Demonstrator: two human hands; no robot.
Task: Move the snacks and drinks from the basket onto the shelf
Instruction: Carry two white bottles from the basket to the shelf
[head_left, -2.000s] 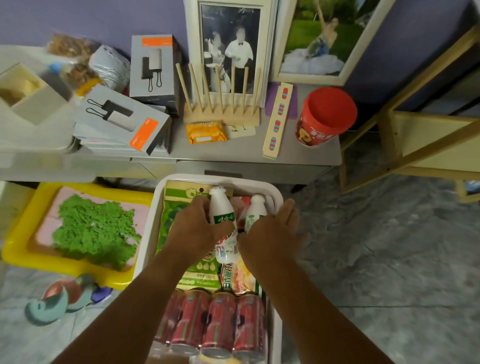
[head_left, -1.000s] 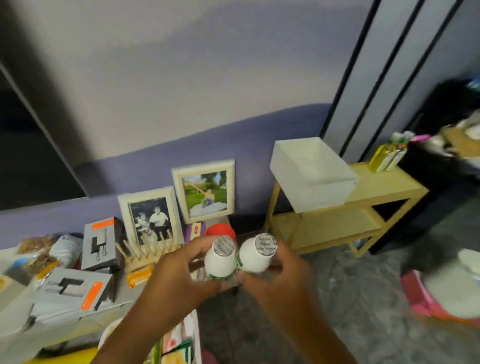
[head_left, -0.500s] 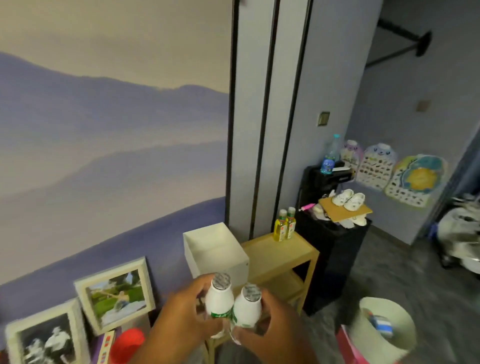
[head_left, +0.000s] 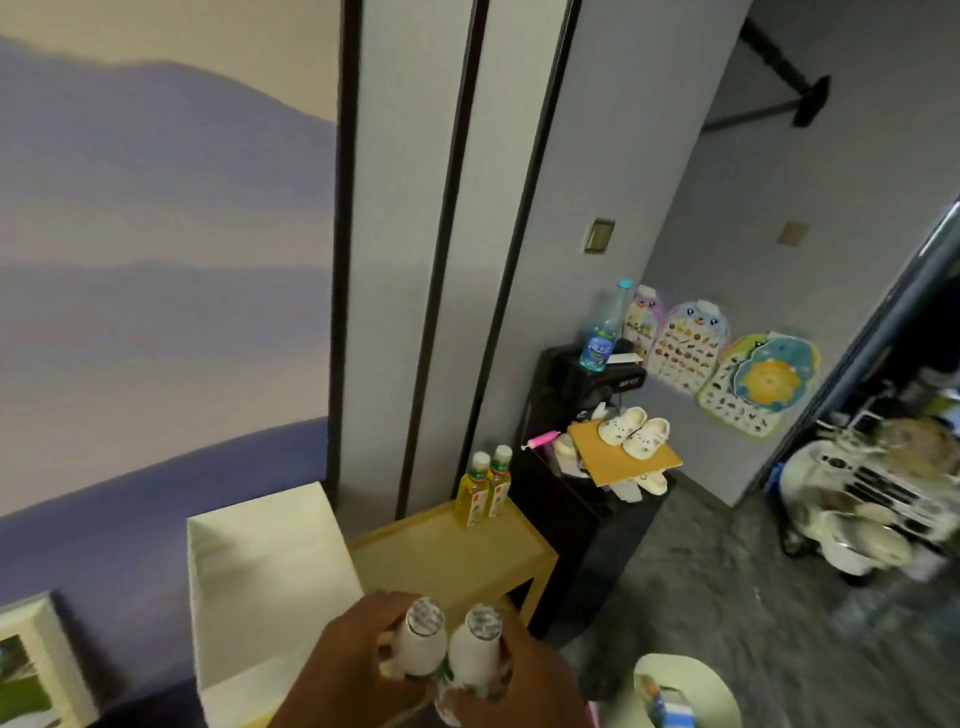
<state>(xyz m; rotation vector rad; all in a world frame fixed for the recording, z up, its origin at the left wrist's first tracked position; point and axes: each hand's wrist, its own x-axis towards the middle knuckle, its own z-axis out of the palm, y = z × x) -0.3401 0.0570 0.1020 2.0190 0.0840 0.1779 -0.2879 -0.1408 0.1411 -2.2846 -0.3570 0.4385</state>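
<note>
I hold two small white milk bottles with foil caps side by side at the bottom of the view. My left hand (head_left: 343, 670) grips the left milk bottle (head_left: 422, 644); my right hand (head_left: 535, 686) grips the right milk bottle (head_left: 478, 654). Both bottles hover just in front of the yellow wooden shelf (head_left: 457, 556). Two yellow drink bottles (head_left: 480, 488) stand upright at the shelf top's back right corner. The basket is out of view.
A white open box (head_left: 265, 582) sits on the shelf's left part. A black stand (head_left: 571, 441) with a water bottle (head_left: 602, 327), cardboard and small shoes (head_left: 631, 423) stands right of the shelf. A pale bucket (head_left: 685, 691) is at the lower right. A framed picture (head_left: 31, 670) leans at the left.
Both hands lifted one milk bottle each out of the basket. The view swung up and right from the basket to the yellow shelf, and the bottles have come nearer to it.
</note>
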